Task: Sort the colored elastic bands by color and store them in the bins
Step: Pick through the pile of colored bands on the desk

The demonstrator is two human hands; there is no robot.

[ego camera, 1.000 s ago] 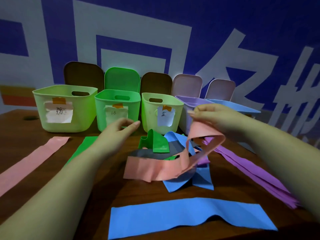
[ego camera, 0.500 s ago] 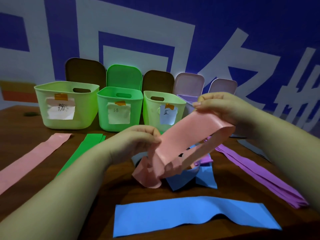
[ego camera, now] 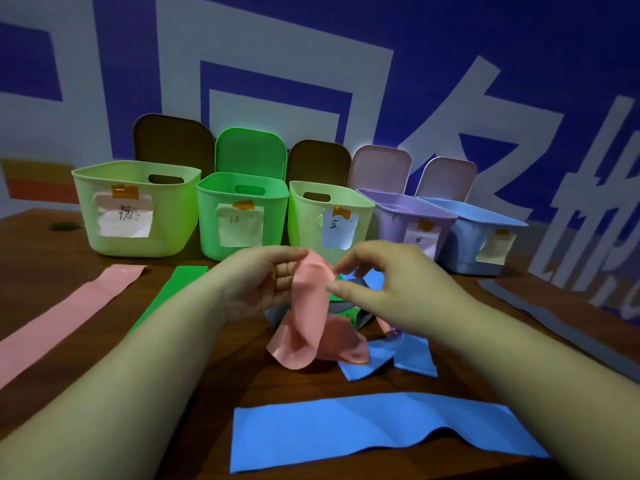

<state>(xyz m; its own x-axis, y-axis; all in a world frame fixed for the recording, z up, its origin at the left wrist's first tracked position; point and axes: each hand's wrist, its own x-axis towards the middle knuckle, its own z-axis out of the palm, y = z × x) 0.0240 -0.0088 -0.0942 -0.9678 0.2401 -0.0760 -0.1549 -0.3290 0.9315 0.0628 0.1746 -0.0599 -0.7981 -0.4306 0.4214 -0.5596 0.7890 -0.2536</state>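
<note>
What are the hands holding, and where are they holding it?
Both the left hand and the right hand pinch the pink elastic band at its bunched top; the rest hangs down.

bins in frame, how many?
5, in a row at the back of the table: large pale green bin far left, then green bin, small pale green bin, purple bin, blue bin far right. None looks hidden.

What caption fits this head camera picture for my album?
Both hands, left hand and right hand, gather a pink band before five labelled bins.
</note>
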